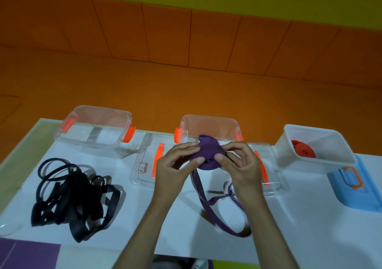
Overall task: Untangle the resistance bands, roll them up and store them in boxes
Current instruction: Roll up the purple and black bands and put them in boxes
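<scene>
A purple resistance band [207,155] is partly wound into a thick roll held above the white table [289,237]. My left hand [177,165] and my right hand [237,161] both pinch this roll from either side. Its loose tail [217,210] hangs down and loops on the table. A black band [74,198] lies tangled in a pile at the left. A red rolled band [303,151] sits inside a white box [334,157] at the right.
Two clear boxes with orange clips stand at the table's far edge, one at the left [93,124] and one in the middle [208,124]. Clear lids [148,161] lie flat before them. A blue lid [355,186] lies at the right.
</scene>
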A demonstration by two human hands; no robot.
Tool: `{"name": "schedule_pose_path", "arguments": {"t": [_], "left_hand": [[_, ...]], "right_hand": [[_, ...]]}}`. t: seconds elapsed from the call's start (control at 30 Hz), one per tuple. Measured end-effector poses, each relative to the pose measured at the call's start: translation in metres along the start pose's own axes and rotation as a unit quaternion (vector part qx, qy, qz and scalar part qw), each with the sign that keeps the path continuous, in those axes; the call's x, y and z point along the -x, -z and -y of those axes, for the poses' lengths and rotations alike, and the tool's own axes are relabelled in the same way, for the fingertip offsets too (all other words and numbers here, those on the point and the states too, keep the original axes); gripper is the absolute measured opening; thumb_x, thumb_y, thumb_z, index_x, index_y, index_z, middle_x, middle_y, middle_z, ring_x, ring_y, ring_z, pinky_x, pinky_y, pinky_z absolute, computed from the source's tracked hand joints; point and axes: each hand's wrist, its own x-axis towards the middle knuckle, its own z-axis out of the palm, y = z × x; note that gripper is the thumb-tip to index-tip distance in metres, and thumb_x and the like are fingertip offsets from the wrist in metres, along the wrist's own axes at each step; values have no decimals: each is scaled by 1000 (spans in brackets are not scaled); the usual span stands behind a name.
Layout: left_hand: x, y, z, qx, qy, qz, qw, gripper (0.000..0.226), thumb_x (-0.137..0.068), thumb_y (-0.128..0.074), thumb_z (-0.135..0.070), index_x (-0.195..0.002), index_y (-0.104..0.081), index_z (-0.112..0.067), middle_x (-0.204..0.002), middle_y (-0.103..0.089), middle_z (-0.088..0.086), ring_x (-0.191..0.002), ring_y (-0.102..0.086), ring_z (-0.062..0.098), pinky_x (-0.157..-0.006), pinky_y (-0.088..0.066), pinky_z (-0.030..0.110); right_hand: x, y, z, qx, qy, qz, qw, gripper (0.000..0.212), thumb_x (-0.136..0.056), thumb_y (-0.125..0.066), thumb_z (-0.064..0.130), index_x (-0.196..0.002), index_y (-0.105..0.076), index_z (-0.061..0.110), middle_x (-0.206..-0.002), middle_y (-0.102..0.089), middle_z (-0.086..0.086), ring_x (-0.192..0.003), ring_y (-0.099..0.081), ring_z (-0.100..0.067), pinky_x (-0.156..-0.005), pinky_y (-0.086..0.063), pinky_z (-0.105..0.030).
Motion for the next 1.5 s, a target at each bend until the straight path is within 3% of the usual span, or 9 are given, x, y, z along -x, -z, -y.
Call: {"name": "schedule_pose_path", "arguments": {"t": [0.1,0.23,0.43,0.57,0.7,0.8,1.03,1.33,1.5], "left_hand": [[-8,16,-1,7,21,27,999,37,-82,-86,-17,-117,-81,-27,-115,-78,-1,-111,-73,19,-92,-60,26],[-17,31,-3,14,30,15,999,34,-76,-91,-18,-107,-83,-31,-103,-81,-4,-98,-78,14,-84,-60,21],[-26,46,-4,18,23,49,998,43,-84,-86,-16,-120,-79,-38,-116,-78,-6,-112,-74,17,-92,-58,20],[-30,50,-5,17,27,55,998,43,-82,-89,-14,-114,-79,-41,-111,-80,-9,-106,-77,15,-88,-61,22],[-28,38,-3,37,31,56,997,31,-81,-89,-15,-108,-82,-28,-110,-79,-2,-108,-76,21,-91,-63,31],[-32,32,-8,26,32,87,995,34,-81,-86,-18,-113,-81,-30,-110,-79,-5,-105,-74,15,-86,-59,22],[-35,-4,-15,10,15,82,997,33,-83,-90,-16,-111,-80,-31,-109,-80,-3,-103,-77,17,-85,-61,23],[-42,-60,-29,-33,-14,49,998,27,-82,-91,-20,-103,-81,-34,-105,-80,-5,-102,-76,18,-85,-62,27],[-48,-79,-35,-49,-43,45,997,26,-80,-89,-15,-105,-85,-23,-108,-80,-2,-108,-75,21,-92,-62,32]], "right_hand": [[2,-11,-1,6,-12,19,1000,21,-89,-83,19,-105,-76,31,-116,-77,-1,-110,-75,-23,-82,-64,-31],[-1,-25,3,56,-38,5,998,25,-72,-91,30,-90,-73,32,-108,-78,4,-106,-76,-16,-84,-64,-33],[1,-47,-4,19,-8,-39,999,25,-87,-85,12,-107,-74,20,-109,-79,-3,-102,-78,-26,-75,-63,-28],[0,-48,-8,40,-5,-53,998,28,-78,-90,5,-89,-68,17,-101,-79,-2,-97,-78,-22,-74,-61,-24],[2,-44,-5,-4,22,-100,995,27,-75,-89,21,-95,-72,25,-99,-76,-1,-94,-77,-22,-74,-61,-26],[4,-34,-3,-4,19,-71,997,25,-83,-85,27,-106,-76,25,-105,-78,-1,-99,-77,-23,-79,-62,-30],[-13,4,7,7,52,-74,996,27,-78,-91,22,-98,-72,20,-100,-78,-3,-94,-78,-23,-73,-61,-27],[-37,58,21,36,50,-48,997,45,-69,-94,53,-97,-67,29,-103,-76,-2,-100,-76,-24,-87,-62,-45],[-46,72,33,20,72,-19,997,39,-76,-89,53,-106,-74,33,-113,-76,4,-108,-73,-16,-83,-62,-32]]}}
